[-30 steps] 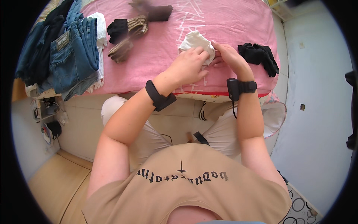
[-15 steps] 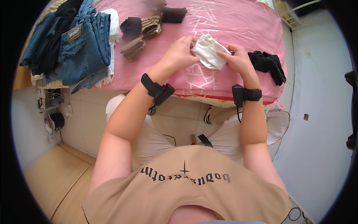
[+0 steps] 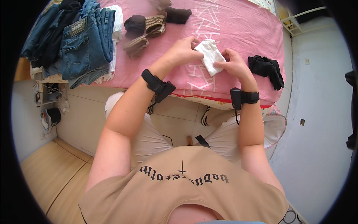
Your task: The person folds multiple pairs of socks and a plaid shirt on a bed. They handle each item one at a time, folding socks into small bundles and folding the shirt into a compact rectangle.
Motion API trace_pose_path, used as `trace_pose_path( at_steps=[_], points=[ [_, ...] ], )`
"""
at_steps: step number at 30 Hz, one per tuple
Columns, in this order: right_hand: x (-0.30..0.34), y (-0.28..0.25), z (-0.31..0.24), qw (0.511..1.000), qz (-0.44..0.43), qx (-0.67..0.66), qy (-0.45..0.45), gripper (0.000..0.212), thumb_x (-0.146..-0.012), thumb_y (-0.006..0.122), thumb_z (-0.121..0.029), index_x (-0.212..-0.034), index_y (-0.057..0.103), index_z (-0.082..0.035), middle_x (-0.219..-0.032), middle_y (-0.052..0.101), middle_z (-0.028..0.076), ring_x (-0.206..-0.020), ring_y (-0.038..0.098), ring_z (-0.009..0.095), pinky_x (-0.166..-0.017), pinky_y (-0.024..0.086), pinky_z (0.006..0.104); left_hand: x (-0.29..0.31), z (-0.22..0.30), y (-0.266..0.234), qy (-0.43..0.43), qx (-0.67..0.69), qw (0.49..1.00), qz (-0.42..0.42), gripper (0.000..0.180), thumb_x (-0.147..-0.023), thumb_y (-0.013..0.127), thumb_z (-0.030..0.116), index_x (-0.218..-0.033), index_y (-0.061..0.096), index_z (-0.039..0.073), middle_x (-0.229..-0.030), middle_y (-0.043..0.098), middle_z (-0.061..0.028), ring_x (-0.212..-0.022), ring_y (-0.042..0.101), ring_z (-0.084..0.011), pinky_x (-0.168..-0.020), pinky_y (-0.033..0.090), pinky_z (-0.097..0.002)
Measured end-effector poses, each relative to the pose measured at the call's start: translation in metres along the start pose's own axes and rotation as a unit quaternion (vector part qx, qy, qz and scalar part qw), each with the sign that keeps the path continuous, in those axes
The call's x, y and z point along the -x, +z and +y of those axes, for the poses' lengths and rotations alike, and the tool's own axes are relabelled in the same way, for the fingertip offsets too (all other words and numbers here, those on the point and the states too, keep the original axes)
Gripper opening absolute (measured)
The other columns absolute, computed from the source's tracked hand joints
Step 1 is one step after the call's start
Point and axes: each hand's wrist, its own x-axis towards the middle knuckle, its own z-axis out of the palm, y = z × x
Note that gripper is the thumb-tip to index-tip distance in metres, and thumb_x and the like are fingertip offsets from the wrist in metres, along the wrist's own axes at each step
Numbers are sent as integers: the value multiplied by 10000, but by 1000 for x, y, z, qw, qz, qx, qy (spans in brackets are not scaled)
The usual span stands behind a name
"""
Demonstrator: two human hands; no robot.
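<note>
A folded white sock (image 3: pixel 210 56) is held just above the pink bed cover. My left hand (image 3: pixel 184 51) pinches its left edge, thumb in front and fingers behind. On the other side my right hand (image 3: pixel 235 65) grips the lower right edge, its thumb pressed on the cloth. Several folded socks lie beyond my left hand: a dark pair (image 3: pixel 135 25), a brown striped pair (image 3: pixel 155 25), a greyish-brown pair (image 3: pixel 136 46) and a black pair (image 3: pixel 178 15). To the right of my right hand rest loose black socks (image 3: pixel 265 68).
Stacked folded jeans (image 3: pixel 87 44) and other clothes cover the bed's left end, with white cloth (image 3: pixel 116 22) beside them. The pink bed cover (image 3: pixel 235 22) ends in a red-trimmed front edge before my knees. A pale wall (image 3: pixel 317 93) stands at the right.
The white sock now looks narrower and more compactly folded, tilted between my hands. My right hand has shifted slightly left and down on it; both hands still hold it.
</note>
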Motion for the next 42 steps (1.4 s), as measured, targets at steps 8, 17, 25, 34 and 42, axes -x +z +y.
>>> trace_pose_path(
  at_steps=[8,17,25,34,42],
  points=[
    [10,-2,-19,998,-57,-40,3,385,-846,876,-15,-1221,793,8,-1158,796,80,-963,741,151,-880,588,311,13,29,8,-3,363,931,20,305,-1064,701,134,-1311,573,9,-1073,712,-111,-1011,750,-212,-853,644,-356],
    [15,33,-83,971,-6,9,-240,241,-886,867,2,-1121,815,-9,-1076,776,33,-1029,710,117,-941,587,324,36,35,-28,-92,403,904,-111,209,-1037,703,170,-1211,632,79,-1108,716,-69,-954,751,-175,-847,659,-368],
    [-99,58,-205,963,1,-70,-260,498,-974,843,-93,-1373,560,2,-1126,758,132,-1009,769,203,-870,664,328,54,24,-59,-58,160,985,-5,220,-1015,714,268,-1111,710,70,-1015,794,-101,-892,772,-235,-807,615,-394],
    [-294,195,-205,985,12,-169,-9,464,-1033,743,-32,-1410,492,69,-1319,671,241,-1122,753,326,-982,688,410,87,11,-43,70,-228,969,-65,261,-802,728,173,-1006,838,54,-1017,812,-193,-1003,788,-383,-864,633,-489],
    [-244,161,-212,850,196,426,-241,695,-906,840,-556,-1353,702,-42,-1171,798,254,-1151,763,413,-938,616,489,90,17,-47,76,-236,967,-54,253,-798,720,174,-987,827,45,-1002,809,-191,-987,787,-384,-856,633,-492]
  ],
)
